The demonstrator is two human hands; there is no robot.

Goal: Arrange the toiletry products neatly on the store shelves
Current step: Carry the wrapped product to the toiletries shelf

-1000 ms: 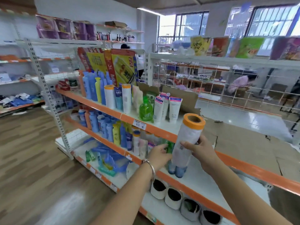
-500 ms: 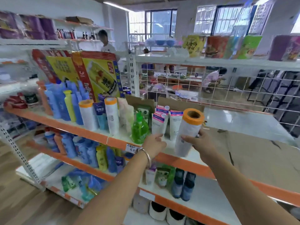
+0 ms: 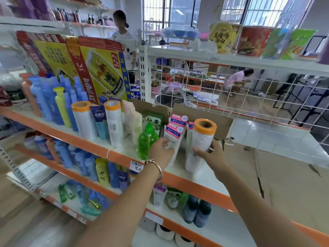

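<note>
The orange-capped roll (image 3: 199,145), raised from the lower shelf, is now gripped upright by the right hand (image 3: 211,154) over the middle shelf (image 3: 195,186); the left hand's fingers (image 3: 167,140) clasp a white tube (image 3: 175,138) just beside, so placement seems near.

- White roll (image 3: 200,143) with orange end, upright, slightly tilted, base on shelf (image 3: 199,177), gripped.
- White tube (image 3: 175,136), pink-blue cap, at roll's 9 o'clock, held.
- Green pump bottle (image 3: 146,141), upright, further left.

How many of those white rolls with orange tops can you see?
3: two white rolls stand on the middle shelf left of the green bottle; one is in the right hand. Others may be hidden.
</note>
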